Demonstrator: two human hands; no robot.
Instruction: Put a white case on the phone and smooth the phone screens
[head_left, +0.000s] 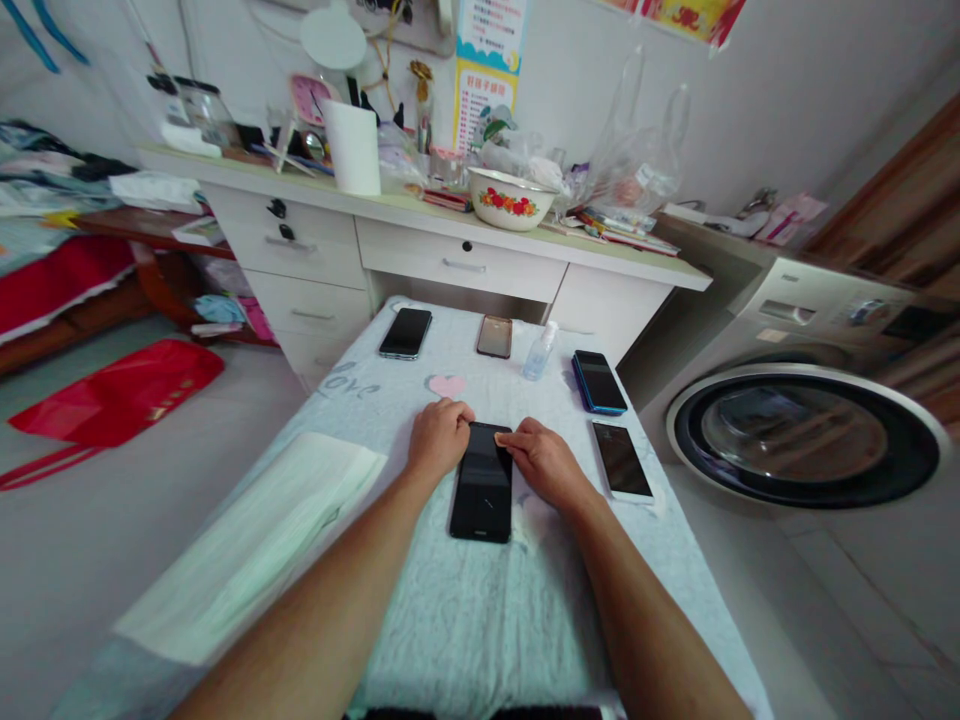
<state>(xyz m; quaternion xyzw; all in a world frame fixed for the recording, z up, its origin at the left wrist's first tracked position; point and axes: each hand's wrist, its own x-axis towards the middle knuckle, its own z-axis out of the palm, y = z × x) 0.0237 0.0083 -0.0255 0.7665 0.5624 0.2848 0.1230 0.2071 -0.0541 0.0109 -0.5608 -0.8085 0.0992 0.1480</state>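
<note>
A black smartphone point(481, 490) lies face up on the cloth-covered table in front of me. My left hand point(439, 438) is closed at its upper left edge, fingers curled and steadying it. At the upper right of the screen, my right hand point(544, 460) has its fingers pressed together. A small tan spot shows at those fingertips; whether it is a held piece or a fingertip is unclear. Just beyond my left hand is a pink heart point(447, 385) on the cloth. A clear spray bottle point(538, 355) stands farther back.
Around the table lie a dark phone point(406, 332), a brownish phone case point(495, 337), a blue-edged phone point(599, 382) and a white-edged phone point(622, 461). A folded pale cloth point(255, 545) is at left. Behind stands a drawer desk point(300, 245); right, a washing machine point(802, 320).
</note>
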